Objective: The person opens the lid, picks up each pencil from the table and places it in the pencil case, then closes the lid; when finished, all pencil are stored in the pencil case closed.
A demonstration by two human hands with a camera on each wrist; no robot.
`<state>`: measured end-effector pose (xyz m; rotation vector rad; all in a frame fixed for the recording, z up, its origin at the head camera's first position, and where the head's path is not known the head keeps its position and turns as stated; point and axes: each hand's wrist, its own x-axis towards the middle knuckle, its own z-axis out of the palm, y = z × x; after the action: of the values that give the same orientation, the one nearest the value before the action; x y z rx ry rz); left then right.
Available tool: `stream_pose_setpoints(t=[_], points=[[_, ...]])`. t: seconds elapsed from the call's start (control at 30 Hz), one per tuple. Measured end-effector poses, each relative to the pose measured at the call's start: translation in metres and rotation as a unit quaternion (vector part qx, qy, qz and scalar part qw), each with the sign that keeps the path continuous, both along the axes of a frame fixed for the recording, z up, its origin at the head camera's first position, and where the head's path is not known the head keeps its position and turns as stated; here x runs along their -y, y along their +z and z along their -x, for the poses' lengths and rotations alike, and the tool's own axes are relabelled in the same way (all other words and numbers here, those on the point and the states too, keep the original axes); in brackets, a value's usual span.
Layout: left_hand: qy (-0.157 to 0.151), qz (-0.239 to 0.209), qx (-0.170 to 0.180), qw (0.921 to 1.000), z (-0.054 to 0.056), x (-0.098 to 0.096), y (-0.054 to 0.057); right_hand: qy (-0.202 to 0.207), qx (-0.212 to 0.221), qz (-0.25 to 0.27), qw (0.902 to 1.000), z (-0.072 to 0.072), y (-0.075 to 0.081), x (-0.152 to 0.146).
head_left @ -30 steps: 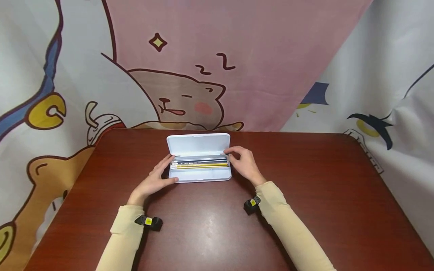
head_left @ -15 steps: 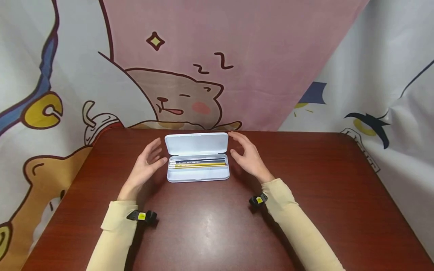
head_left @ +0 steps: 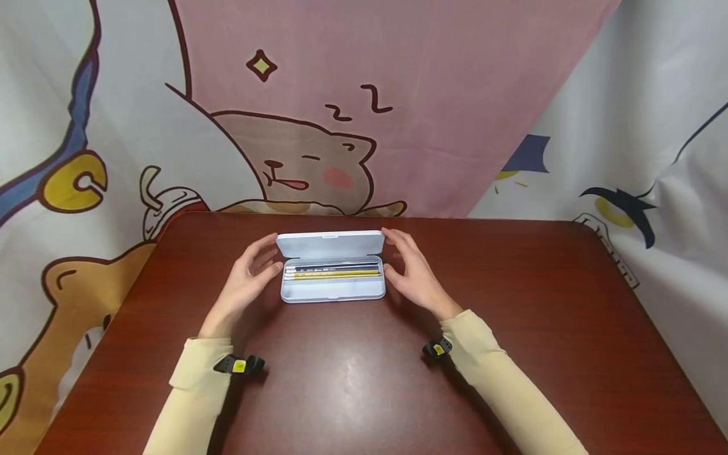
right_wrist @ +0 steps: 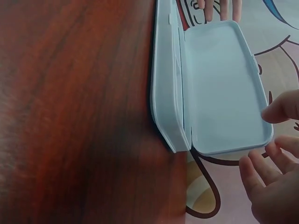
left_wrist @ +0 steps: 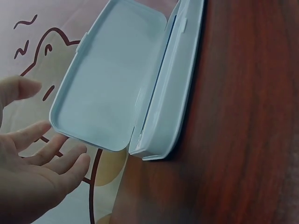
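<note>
A white pencil case (head_left: 332, 292) lies on the table with its lid (head_left: 330, 245) raised on the far-side hinge. Several pencils (head_left: 335, 274), yellow and dark, lie lengthwise in its back compartment. My left hand (head_left: 241, 284) is at the left end, relaxed fingers at the lid's upper corner and thumb near the base. At the opposite end, my right hand (head_left: 421, 281) has its fingertips by the lid's other upper corner. Both wrist views show the lid's inner face (left_wrist: 107, 79) with loosely bent fingers (right_wrist: 264, 168) along its short edge. The wrist views hide the pencils.
The case stands toward the back of a dark reddish-brown table (head_left: 352, 379). Behind the table hangs a cloth (head_left: 455, 95) printed with cartoon animals. Each sleeve cuff carries a small black wrist camera (head_left: 241, 365).
Both hands have left the inside edges of the case and moved outward to the lid's ends. Since half a second ago the lid has tipped forward somewhat.
</note>
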<state>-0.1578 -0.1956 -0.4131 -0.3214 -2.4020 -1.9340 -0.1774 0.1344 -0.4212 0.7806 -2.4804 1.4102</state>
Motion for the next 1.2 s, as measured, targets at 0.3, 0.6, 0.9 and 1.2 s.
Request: stream_pose_setpoints(t=[0.3,0.6,0.9,1.2], points=[[0.028,0.053,0.011,0.9981,-0.011,0.005,-0.003,-0.015,-0.001,0.008,0.9999,-0.013,0.000,-0.003],[0.056,0.086,0.036,0.9940,-0.017,0.008,-0.016,-0.033,0.021,-0.004,0.9992,-0.024,-0.011,-0.005],[0.095,0.094,0.060,0.9891,-0.020,0.004,-0.025,-0.034,0.038,-0.015,0.9986,-0.024,-0.022,-0.001],[0.120,0.074,0.086,0.9862,-0.020,0.002,-0.035,-0.047,0.051,-0.007,0.9975,-0.022,-0.034,0.004]])
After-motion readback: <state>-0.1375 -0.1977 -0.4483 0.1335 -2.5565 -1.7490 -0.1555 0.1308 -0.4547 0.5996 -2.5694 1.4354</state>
